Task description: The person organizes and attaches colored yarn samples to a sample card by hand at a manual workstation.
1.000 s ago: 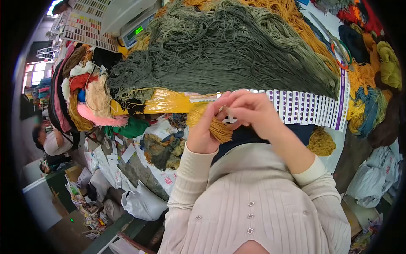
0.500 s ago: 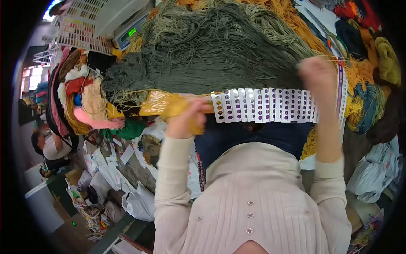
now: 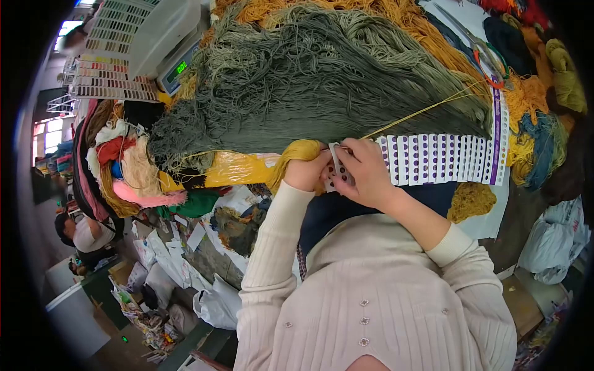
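My left hand (image 3: 307, 173) is closed around a bundle of golden-yellow yarn (image 3: 299, 151), which loops over its back. Right beside it, my right hand (image 3: 369, 173) pinches a white card with holes (image 3: 337, 162) at the left end of a row of such cards (image 3: 433, 159). The two hands meet at this card, and their fingertips are partly hidden. A thin yellow strand (image 3: 427, 111) runs from near my right hand up to the right, across a big heap of dark grey-green yarn (image 3: 309, 93).
Scissors with orange-red handles (image 3: 492, 68) lie at the upper right, near a purple-edged strip (image 3: 497, 136). A scale (image 3: 179, 67) stands at the upper left. Coloured yarn (image 3: 133, 154) is piled at the left. Plastic bags (image 3: 554, 238) are at the right. A person (image 3: 86, 232) is in the left background.
My right hand has come down and left from the right end of the card row to its left end. My left hand has moved right with the yellow yarn, so both hands are together.
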A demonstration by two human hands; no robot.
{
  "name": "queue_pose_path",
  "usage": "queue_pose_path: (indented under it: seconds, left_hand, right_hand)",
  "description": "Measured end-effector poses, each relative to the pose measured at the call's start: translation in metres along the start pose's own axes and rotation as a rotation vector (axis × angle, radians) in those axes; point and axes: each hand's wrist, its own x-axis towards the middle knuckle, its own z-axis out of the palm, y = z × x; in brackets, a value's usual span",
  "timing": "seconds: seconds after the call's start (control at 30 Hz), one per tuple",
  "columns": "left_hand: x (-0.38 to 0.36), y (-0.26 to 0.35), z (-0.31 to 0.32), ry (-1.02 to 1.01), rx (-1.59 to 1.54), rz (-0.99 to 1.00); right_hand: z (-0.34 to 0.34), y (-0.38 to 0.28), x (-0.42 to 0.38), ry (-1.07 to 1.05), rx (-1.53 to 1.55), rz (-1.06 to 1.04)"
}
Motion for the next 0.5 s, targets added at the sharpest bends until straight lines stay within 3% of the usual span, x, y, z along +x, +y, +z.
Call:
queue_pose_path:
  seconds: [0.13,0.23,0.3,0.33,0.4,0.47,0.5]
  left_hand:
    - [0.008,-0.015,0.003,0.038,0.052,0.025]
    - [-0.004,-0.007,0.0,0.135,-0.083,0.05]
    - [-0.017,0.009,-0.021,-0.017,-0.614,-0.112]
    - [-0.019,0.013,-0.031,-0.206,-0.839,-0.127]
    - [-0.016,0.007,-0.031,-0.275,-0.519,-0.092]
    - [-0.006,0.012,-0.022,-0.55,-0.532,-0.223]
    - [-0.008,0.015,-0.01,-0.42,-0.239,-0.19]
  right_hand:
    - [0.003,0.006,0.001,0.001,0.115,0.081]
    - [0.001,0.005,0.003,0.008,0.135,0.121]
    - [0.005,0.009,0.001,0.028,0.143,0.118]
    - [0.005,0.01,0.001,0.02,0.17,0.118]
    - [0.004,0.014,0.002,-0.007,0.223,0.102]
    - [0.005,0.019,0.002,0.011,0.571,0.264]
    - [0.004,0.02,0.001,0.02,0.74,0.346]
